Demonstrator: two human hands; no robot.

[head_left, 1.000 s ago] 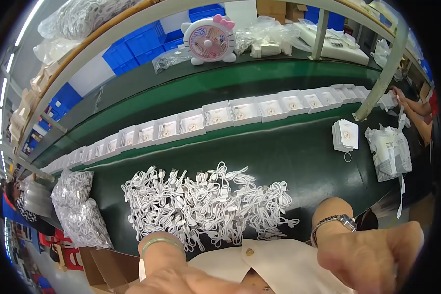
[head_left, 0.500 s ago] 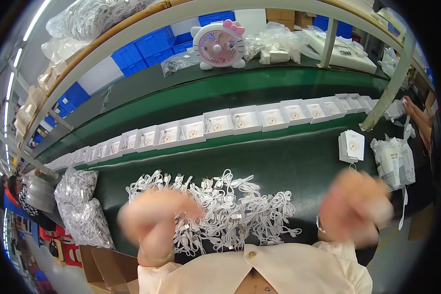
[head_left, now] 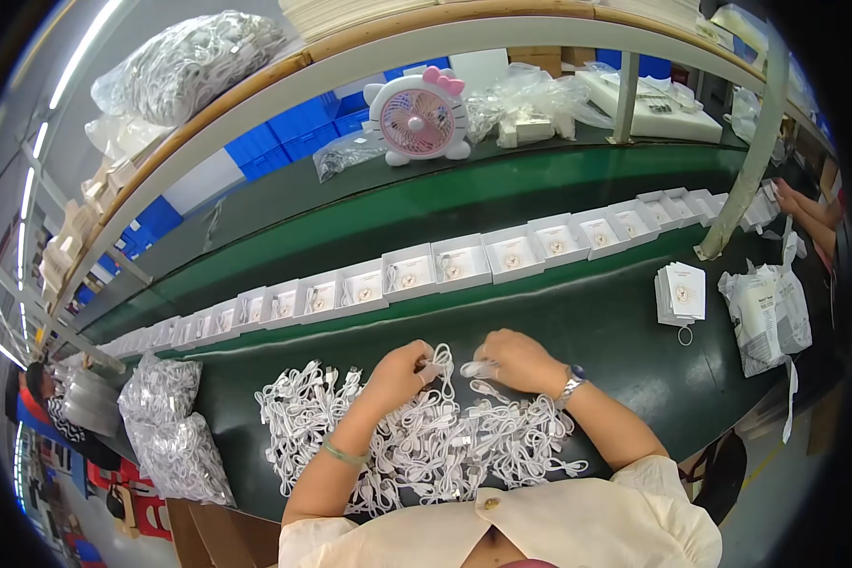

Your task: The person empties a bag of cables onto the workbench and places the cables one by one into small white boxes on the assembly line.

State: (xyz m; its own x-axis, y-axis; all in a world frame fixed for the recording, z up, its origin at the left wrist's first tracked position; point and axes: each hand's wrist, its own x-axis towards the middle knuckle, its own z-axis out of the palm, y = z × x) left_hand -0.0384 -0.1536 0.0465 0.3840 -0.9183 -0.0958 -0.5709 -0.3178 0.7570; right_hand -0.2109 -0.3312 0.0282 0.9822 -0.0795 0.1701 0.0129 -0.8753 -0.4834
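A wide pile of coiled white cables (head_left: 426, 445) lies on the dark green table in front of me. My left hand (head_left: 402, 376) is at the pile's far edge, its fingers closed on a white cable (head_left: 442, 360). Just to the right, my right hand (head_left: 516, 363) pinches another white cable (head_left: 475, 368) by its coil. Beyond both hands runs a long row of open white boxes (head_left: 463, 265); those in the middle show a printed card inside, and some hold a cable.
Bags of cables (head_left: 175, 445) lie at the left. A stack of white cards (head_left: 682, 292) and a plastic bag (head_left: 767, 312) are at the right. A pink-and-white fan (head_left: 418, 123) stands behind the boxes. At far right, another person's hands (head_left: 805, 210) touch a box.
Both hands have come down from near the camera to the far edge of the cable pile and closed on cables. The boxes in the row have shifted left.
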